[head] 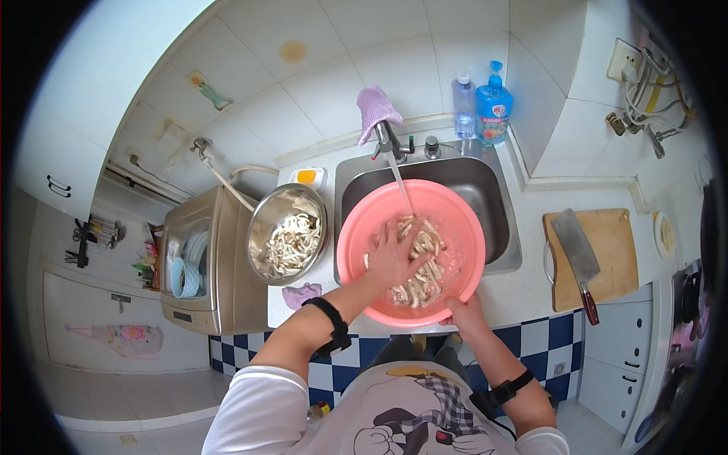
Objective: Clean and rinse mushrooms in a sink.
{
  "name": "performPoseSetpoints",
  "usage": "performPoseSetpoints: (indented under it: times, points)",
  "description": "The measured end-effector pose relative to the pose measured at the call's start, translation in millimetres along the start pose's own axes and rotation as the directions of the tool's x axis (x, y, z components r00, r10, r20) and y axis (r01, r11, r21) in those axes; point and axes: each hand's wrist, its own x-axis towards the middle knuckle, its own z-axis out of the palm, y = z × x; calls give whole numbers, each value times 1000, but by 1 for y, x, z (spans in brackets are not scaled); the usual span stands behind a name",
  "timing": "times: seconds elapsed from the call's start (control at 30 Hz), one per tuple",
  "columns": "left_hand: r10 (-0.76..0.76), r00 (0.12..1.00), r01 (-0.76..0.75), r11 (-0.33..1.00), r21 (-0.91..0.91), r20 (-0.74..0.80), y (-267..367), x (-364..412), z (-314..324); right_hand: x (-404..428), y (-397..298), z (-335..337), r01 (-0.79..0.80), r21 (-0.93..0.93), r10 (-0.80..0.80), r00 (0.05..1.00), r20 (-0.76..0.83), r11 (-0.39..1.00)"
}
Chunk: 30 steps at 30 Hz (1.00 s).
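Thin pale mushrooms (424, 273) lie in water in a pink plastic basin (472, 244), which rests over the stainless steel sink (495, 199). Water runs into it from the faucet (388, 139). My left hand (392, 256) is spread palm down over the mushrooms, fingers apart, at the basin's left part. With my right hand (465, 314) I grip the basin's near right rim. Left of the basin, a stainless steel bowl (255, 250) holds more cut mushrooms (293, 242), its side close to the sink edge.
A cleaver (577, 244) lies on a wooden cutting board (620, 256) at the right. Behind the sink stand a blue pump bottle (493, 108) and a clear bottle (464, 105). A purple cloth (301, 296) lies near the bowl, beside a dish cabinet (242, 284).
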Motion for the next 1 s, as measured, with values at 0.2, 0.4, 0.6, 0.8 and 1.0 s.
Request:
performPoseSetpoints:
  times: [0.2, 0.4, 0.6, 0.8, 1.0]
  points:
    - [-62, 998, 63, 997, -34, 22, 23, 46, 35, 4, 2, 0, 1, -12, -1, 1000, -6, 1000]
    - [347, 891, -401, 903, 151, 292, 27, 8, 32, 8, 6, -4, 7, -26, -6, 1000, 13, 1000]
    - [343, 921, -374, 911, 173, 184, 4, 2, 28, 1, 1, 0, 15, 6, -15, 1000, -7, 1000]
    - [21, 998, -17, 998, 65, -59, -12, -4, 22, 2, -1, 0, -1, -11, 1, 1000, -3, 1000]
    - [-47, 973, 54, 998, -27, 227, 9, 12, 25, 2, 3, -1, 18, 0, -18, 1000, -6, 1000]
